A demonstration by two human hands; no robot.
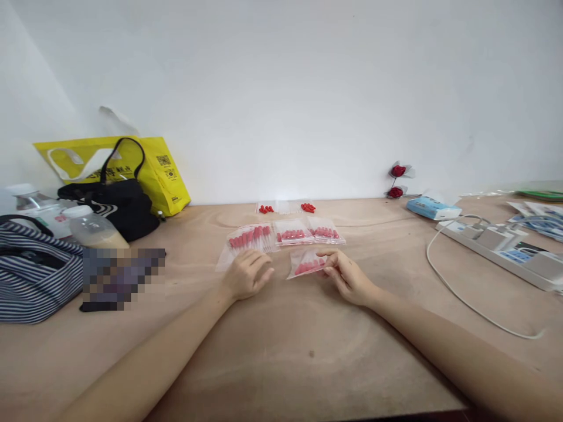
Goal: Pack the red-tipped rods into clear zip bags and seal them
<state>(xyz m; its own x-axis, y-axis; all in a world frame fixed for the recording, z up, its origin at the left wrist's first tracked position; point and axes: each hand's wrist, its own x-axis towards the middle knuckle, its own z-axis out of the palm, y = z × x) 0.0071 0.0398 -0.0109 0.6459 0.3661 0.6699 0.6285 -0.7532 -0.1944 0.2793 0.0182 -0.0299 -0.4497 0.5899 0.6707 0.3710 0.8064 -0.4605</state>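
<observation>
My right hand (347, 276) pinches the right edge of a small clear bag (305, 264) with red pieces inside, its left corner low over the table. My left hand (248, 273) is loosely curled beside the near edge of a larger clear bag (250, 235) that holds several red-tipped sticks; whether its fingers hold anything is hidden. Just beyond the held bag lie two more small bags of red pieces, one in the middle (292, 233) and one to the right (325, 231). Near the wall sit two small red piles, left (266, 209) and right (308, 207).
At left stand a yellow bag (169, 176), a black bag (132, 208), a bottle (99, 230) and a striped pouch (39, 287). At right are a tissue pack (433, 208), a power strip (497, 252) with a white cable (457, 299), and red flowers (396, 191) by the wall.
</observation>
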